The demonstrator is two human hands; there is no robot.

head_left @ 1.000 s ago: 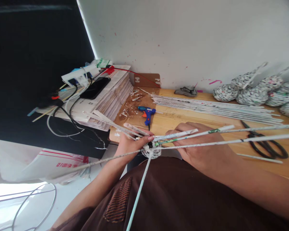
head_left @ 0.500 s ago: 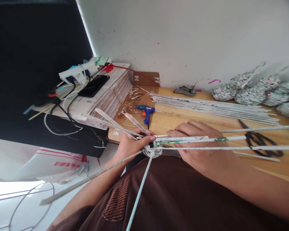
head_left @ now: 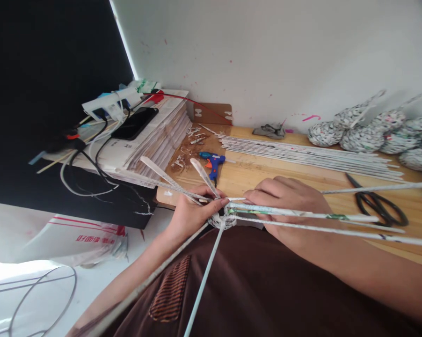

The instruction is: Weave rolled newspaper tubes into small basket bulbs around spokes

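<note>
White paper strips [head_left: 206,281] fan out from a small woven piece [head_left: 216,221]

A pale wall [head_left: 267,56], flecked with pink, stands beyond the left hand [head_left: 188,213] and the right hand [head_left: 284,191]. Well to the left of the left hand rises a black panel [head_left: 49,61], while a brown garment [head_left: 249,281] fills the near side of both. Past the right hand stretches a wooden table [head_left: 239,178]. A bag with red print [head_left: 88,234] sits low, left of the left forearm. Forward and left of that same hand stands a paper stack [head_left: 172,128]. Ahead of the right hand lies a bundle of paper rods [head_left: 309,158], with woven balls [head_left: 361,139] heaped farther right, near the wall.

The left hand pinches the woven piece between thumb and fingers, hiding part of its rim. Just beside it, the right hand has its fingertips drawn together on a thin strip [head_left: 237,200]; thicker strips pass across that hand and cover some of its fingers.

Right of the right hand, black scissors [head_left: 371,198] lie on the table, partly crossed by strips. A dark phone [head_left: 135,123] rests on the stack, beyond the left hand. Forward of the gap between the hands is a blue glue gun [head_left: 215,164], and past it are scattered paper scraps [head_left: 197,140].
</note>
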